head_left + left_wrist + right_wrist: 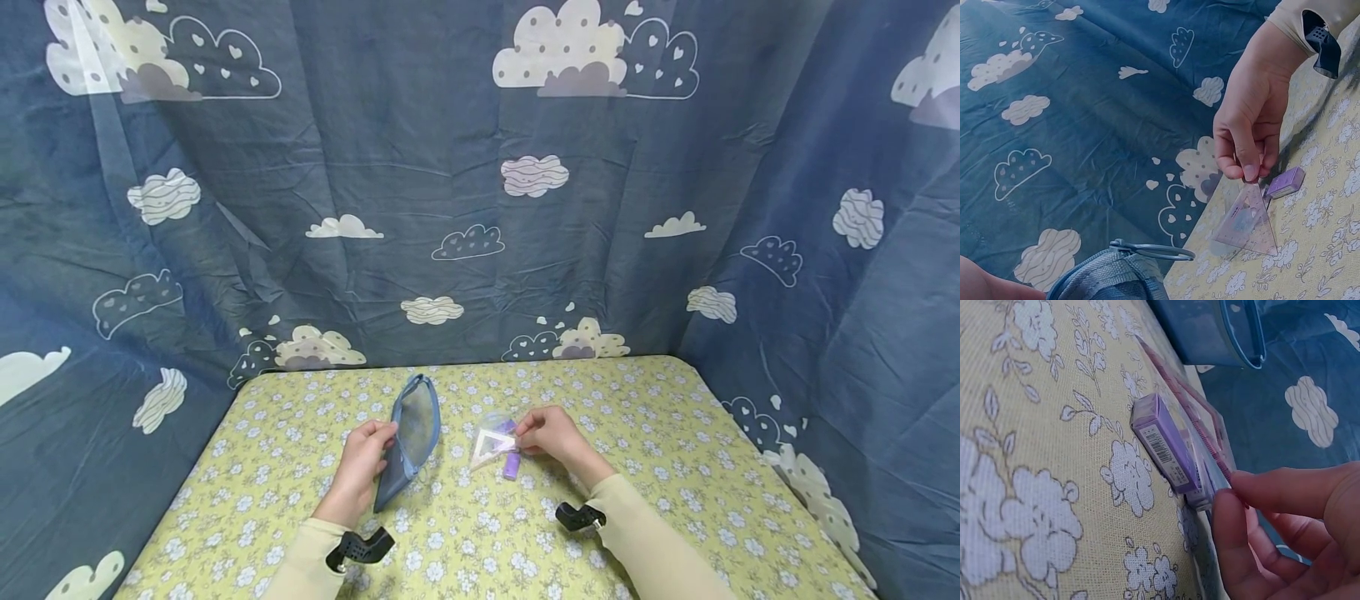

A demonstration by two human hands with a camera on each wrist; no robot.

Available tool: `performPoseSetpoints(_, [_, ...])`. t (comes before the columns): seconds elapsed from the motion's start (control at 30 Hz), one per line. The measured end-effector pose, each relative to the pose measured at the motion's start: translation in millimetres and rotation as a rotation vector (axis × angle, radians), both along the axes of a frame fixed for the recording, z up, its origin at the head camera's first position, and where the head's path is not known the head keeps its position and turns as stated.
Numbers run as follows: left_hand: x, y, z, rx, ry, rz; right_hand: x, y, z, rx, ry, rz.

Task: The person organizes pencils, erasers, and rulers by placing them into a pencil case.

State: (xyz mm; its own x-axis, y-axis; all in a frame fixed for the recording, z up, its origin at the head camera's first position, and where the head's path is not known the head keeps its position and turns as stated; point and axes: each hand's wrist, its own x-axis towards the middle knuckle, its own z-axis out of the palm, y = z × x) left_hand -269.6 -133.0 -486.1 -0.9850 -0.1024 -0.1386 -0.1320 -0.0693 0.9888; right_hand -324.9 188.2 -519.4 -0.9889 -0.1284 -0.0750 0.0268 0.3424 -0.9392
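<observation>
My left hand (358, 465) grips a blue zippered pouch (417, 423) by its side, its mouth unzipped and gaping. In the left wrist view the pouch's zipper pull (1124, 245) shows at the near edge. My right hand (553, 435) pinches a clear pinkish set square (1244, 234) by one corner between thumb and fingers. The set square slants down close over the tablecloth. Right beside it lies a small purple box (1163, 444) with a barcode label. Another clear, rounded piece (493, 418) shows behind the set square, partly covered by it.
A yellow flowered cloth (600, 400) covers the table. Dark blue curtains (405, 183) with cloud prints hang behind the table and along both sides. Each sleeve has a black wrist mount (360, 548) at its cuff.
</observation>
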Motion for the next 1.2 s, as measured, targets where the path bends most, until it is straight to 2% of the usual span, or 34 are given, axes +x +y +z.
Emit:
performPoseSetpoints(0.2, [-1.1, -0.9, -1.3, 0.010, -0.001, -0.002, -0.6, 1.7, 0.5, -0.091, -0.049, -0.007])
performPoseSetpoints(0.73, [-3.6, -1.6, 1.5, -0.032, -0.015, 0.003, -4.5, -2.4, 1.2, -0.234, -0.046, -0.015])
performPoseSetpoints(1.2, [-2.1, -1.5, 5.5, -0.054, -0.018, -0.003, -3.9, -1.0, 2.3, -0.216, -0.054, -0.011])
